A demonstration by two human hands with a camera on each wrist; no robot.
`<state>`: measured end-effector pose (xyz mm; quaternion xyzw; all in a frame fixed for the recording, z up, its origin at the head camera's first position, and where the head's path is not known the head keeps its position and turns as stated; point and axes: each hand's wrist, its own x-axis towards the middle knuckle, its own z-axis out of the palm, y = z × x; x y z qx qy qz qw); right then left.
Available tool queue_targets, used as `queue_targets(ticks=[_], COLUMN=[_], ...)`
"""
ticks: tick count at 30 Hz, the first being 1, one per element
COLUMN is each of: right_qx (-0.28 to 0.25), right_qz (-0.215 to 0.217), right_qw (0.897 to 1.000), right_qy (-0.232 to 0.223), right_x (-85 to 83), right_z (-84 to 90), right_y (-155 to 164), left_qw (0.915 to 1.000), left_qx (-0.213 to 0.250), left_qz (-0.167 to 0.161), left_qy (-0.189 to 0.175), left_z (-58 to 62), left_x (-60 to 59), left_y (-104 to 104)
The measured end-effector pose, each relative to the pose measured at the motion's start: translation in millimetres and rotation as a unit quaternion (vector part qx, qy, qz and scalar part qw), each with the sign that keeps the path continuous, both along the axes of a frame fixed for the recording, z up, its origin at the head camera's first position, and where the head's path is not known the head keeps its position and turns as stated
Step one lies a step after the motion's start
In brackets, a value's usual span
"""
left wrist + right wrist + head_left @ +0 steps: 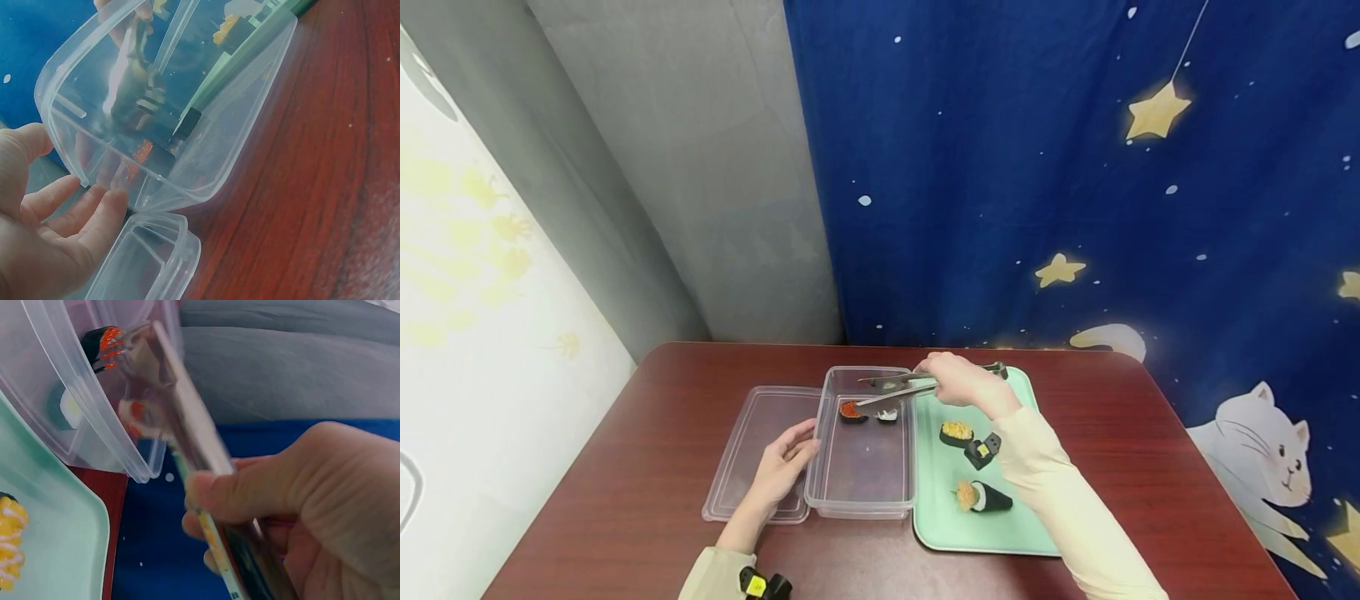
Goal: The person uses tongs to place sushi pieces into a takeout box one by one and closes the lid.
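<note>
A person sat at a dark red table [625,500], seen from above. The right hand [958,382] gripped a pair of metal tongs [895,393], fingers curled round the handles; the tong tips reached into the far end of a clear plastic container [861,500] and were at a dark sushi piece topped with orange roe [850,410]. A second, pale piece [887,414] lay just beside it, also inside the container. Whether the tips were pressing the roe piece or only touching it could not be told.

The left hand [778,467] was open, fingers relaxed, resting against the container's near left wall and over the clear lid [745,442] that lay flat beside it.

To the right of the container sat a mint-green tray [940,517] holding three more sushi pieces — one with yellow topping [957,432], a small black one [982,451], and a cone-shaped roll [981,497]. Behind the table hung a blue curtain [1000,167] printed with stars.
</note>
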<state>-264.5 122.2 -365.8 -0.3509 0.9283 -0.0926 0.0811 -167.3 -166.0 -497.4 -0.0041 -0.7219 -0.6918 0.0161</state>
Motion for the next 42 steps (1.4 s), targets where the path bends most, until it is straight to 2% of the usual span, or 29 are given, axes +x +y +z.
queue_targets(ticks=[5, 15, 30, 42], right_qx=[-0.061, -0.127, -0.152, -0.154], right_qz=[0.0, 0.013, 0.009, -0.027], right_qw=[0.998, 0.991, 0.983, 0.985], right_qy=[-0.01, 0.037, 0.1, 0.073], right_x=[8.4, 26.8, 46.1, 59.9], right_z=[1.4, 3.1, -7.9, -20.7], right_y=[16.1, 44.3, 78.9, 106.5], left_qw=[1.0, 0.9999, 1.0, 1.0], left_qx=[-0.001, -0.001, -0.002, -0.002], left_qz=[-0.004, -0.003, -0.004, -0.004], left_qy=[0.003, 0.013, 0.002, 0.008], left_z=[-0.5, -1.8, -1.6, -2.4], left_x=[0.4, -0.1, 0.5, -1.3], left_y=[0.0, -0.5, -1.6, -1.5])
